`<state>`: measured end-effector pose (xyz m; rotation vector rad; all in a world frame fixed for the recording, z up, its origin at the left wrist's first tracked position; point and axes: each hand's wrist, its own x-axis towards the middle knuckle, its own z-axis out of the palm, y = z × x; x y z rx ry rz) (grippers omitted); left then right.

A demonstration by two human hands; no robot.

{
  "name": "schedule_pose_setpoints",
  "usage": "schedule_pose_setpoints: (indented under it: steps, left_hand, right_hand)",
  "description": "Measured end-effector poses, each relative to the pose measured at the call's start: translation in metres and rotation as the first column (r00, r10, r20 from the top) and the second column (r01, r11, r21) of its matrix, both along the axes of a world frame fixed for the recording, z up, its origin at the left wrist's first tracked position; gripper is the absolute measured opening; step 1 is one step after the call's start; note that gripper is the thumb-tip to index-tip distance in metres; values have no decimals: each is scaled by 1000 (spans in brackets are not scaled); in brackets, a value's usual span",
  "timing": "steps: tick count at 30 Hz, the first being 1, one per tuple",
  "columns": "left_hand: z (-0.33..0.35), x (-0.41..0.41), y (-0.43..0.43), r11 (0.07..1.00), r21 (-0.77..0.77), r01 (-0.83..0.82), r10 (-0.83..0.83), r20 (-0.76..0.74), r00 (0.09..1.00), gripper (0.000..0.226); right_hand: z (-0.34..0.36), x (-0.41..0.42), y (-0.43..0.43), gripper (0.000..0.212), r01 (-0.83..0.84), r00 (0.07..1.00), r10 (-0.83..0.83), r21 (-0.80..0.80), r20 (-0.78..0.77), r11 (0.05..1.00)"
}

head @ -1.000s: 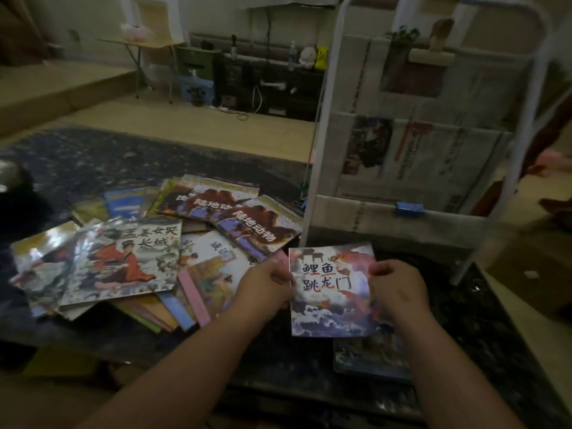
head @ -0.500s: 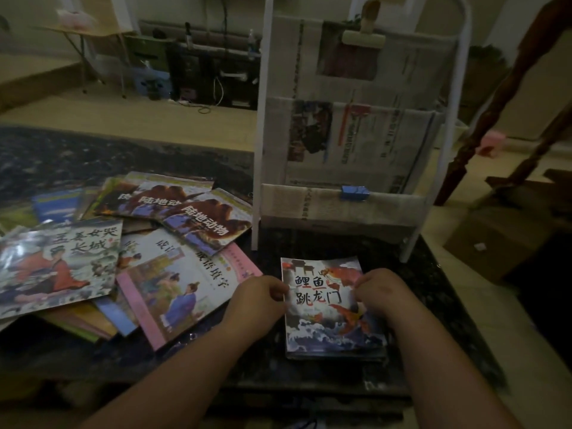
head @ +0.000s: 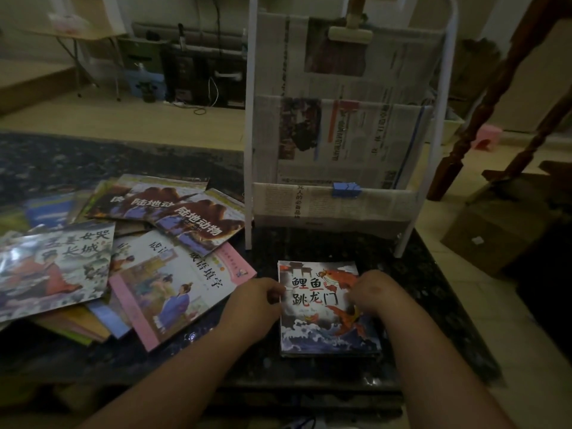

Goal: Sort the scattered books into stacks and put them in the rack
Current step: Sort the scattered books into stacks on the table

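Observation:
A small stack of carp-cover books (head: 325, 329) lies flat on the dark stone table (head: 433, 305), in front of the white rack (head: 340, 134). My left hand (head: 253, 305) grips the stack's left edge with curled fingers. My right hand (head: 377, 295) grips its right side, partly over the cover. A heap of scattered picture books (head: 130, 258) spreads over the table's left half; a pink-edged book (head: 173, 289) lies nearest my left hand. The rack's pockets are lined with newspaper and hold no books that I can see.
A blue clip (head: 346, 189) and a large beige clip (head: 349, 34) hold the newspaper on the rack. A cardboard box (head: 492, 236) stands on the floor to the right, beside dark wooden legs (head: 483, 103). The table's right edge runs close to the stack.
The carp book went from held up in both hands down onto the stack on the table. Both hands stayed at its sides. The camera view shifted right and closer.

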<state>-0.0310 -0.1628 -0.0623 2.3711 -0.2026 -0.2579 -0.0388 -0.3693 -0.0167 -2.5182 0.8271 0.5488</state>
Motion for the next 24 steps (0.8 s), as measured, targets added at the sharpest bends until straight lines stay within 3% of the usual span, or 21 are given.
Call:
schedule_pose_setpoints:
  steps: [7, 12, 19, 24]
  left_hand:
    - [1, -2, 1, 996, -79, 35, -38, -36, 999, 44]
    - [-2, -1, 2, 996, -2, 92, -92, -95, 991, 57]
    - [0, 0, 4, 994, -13, 108, -109, -109, 988, 59]
    - [11, 3, 14, 994, -50, 99, -103, -89, 991, 41]
  right_hand:
    - [-5, 4, 0, 48, 10, 1000, -10, 18, -21, 1000]
    - [-8, 3, 0, 28, 2, 1000, 1, 74, -28, 997]
    - [-7, 3, 2, 34, -34, 999, 34, 35, 6, 999]
    - [1, 6, 12, 30, -66, 988, 64, 5, 143, 998]
